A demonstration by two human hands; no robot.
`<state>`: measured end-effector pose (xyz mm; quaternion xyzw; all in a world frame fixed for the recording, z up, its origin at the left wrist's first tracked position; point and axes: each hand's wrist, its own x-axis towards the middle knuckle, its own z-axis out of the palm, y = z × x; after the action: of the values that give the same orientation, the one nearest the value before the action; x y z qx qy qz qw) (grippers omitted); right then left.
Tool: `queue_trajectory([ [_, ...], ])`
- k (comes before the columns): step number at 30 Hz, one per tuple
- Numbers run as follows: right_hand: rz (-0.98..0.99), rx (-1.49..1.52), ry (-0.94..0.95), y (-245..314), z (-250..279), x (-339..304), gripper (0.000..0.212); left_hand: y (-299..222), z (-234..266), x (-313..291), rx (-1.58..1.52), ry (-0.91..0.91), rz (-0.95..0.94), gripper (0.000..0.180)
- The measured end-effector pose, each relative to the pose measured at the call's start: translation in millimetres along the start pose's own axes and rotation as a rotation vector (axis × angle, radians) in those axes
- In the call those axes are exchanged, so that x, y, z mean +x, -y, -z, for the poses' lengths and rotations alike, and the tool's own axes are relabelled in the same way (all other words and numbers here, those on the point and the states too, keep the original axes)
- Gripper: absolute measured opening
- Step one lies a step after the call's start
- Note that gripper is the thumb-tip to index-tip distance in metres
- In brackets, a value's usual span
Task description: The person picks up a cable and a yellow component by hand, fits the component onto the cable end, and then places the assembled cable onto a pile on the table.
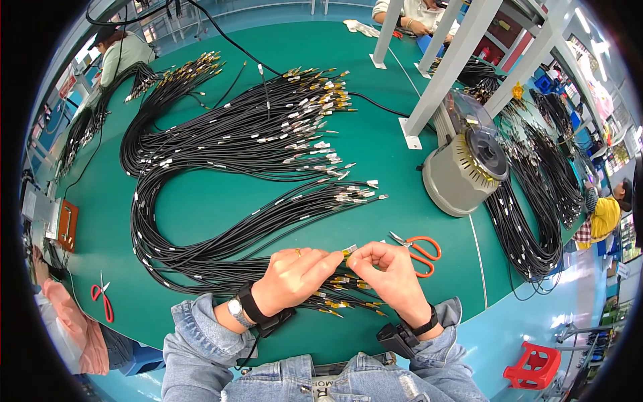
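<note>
My left hand (298,278) and my right hand (388,271) meet over the near end of a large bundle of black cables (221,248). Between their pinched fingertips is a cable end (349,250) with a white and yellowish tip; the fingers cover most of it. Below my hands, loose cable ends (335,301) with yellow and white tips fan out on the green table (395,308). Just beyond my right hand lie orange-handled scissors (425,254), blades pointing up and left.
A grey round machine (462,167) stands right of the bundle, beside white posts (439,80). More black cables (529,221) hang over the right edge. Red-handled scissors (104,298) lie at left, near a person in a pink sleeve (74,321). A red stool (532,365) stands on the floor.
</note>
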<state>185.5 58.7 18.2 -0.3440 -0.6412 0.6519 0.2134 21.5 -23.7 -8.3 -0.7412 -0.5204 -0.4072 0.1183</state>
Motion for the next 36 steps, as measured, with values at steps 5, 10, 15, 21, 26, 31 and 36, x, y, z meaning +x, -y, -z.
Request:
queue_trajectory([
  [5, -0.017, 0.018, -0.001, -0.2, -0.7, 0.0, 0.009, 0.8, 0.0, -2.4, 0.016, 0.028, -0.008, 0.031],
  [10, -0.034, 0.032, -0.01, -1.0, -0.9, 0.2, 0.009, 0.5, -0.5, -3.1, 0.022, 0.025, 0.005, 0.031],
  [15, -0.02, 0.023, -0.008, -2.4, -0.6, 0.7, 0.01, 0.7, 0.2, -3.8, 0.027, 0.034, -0.003, 0.032],
  [21, -0.035, 0.036, -0.01, -1.4, -0.7, 0.4, 0.01, 0.8, -1.1, -4.4, 0.045, 0.033, -0.002, 0.036],
  [26, -0.032, 0.028, -0.006, -2.3, -0.2, 1.0, 0.011, -1.1, -1.7, -4.1, 0.051, 0.01, 0.005, 0.038],
  [31, -0.069, 0.051, -0.002, -0.3, -1.0, 1.0, 0.011, -1.2, -4.1, -4.9, 0.048, -0.03, 0.017, 0.036],
  [36, -0.086, 0.072, 0.057, -2.2, 0.9, 3.7, 0.014, -1.5, -6.5, -4.5, 0.016, -0.068, 0.052, 0.034],
])
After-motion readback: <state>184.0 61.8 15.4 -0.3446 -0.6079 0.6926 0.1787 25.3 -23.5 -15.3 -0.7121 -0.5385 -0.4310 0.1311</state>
